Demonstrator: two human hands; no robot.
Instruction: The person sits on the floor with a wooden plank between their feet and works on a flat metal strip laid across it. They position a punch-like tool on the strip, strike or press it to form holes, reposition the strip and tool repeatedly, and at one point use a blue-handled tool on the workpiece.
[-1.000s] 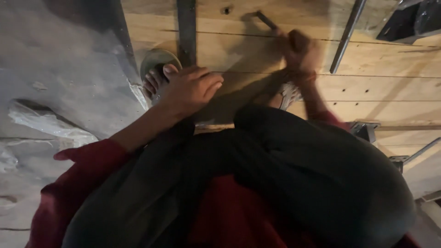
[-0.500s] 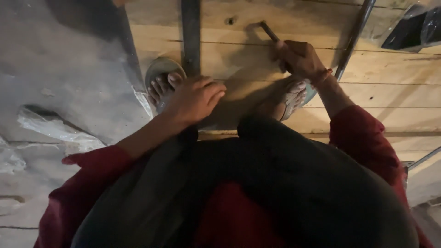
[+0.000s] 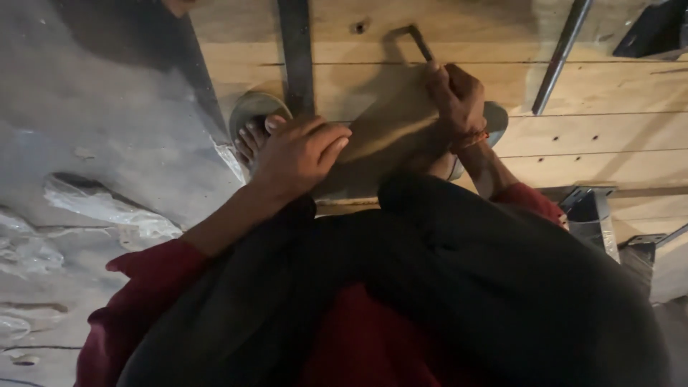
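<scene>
My right hand (image 3: 459, 97) is closed around a thin bent metal rod (image 3: 419, 43) whose tip rests on the wooden planks (image 3: 609, 136). A red thread band circles that wrist. My left hand (image 3: 301, 154) lies flat, fingers together, over my left foot (image 3: 251, 140), which sits in a sandal (image 3: 252, 107) at the planks' left edge. My knees in dark trousers fill the lower middle of the view. The red sleeves show on both arms.
A flat dark metal bar (image 3: 296, 50) runs up the planks beside the sandal. A round steel rod (image 3: 562, 54) slants at the upper right. Metal brackets (image 3: 591, 215) lie at the right. Grey concrete with crumpled clear plastic (image 3: 107, 208) lies to the left.
The view has shifted a little; my right hand sits slightly lower on the planks with the rod still in it. My left hand stays on the foot.
</scene>
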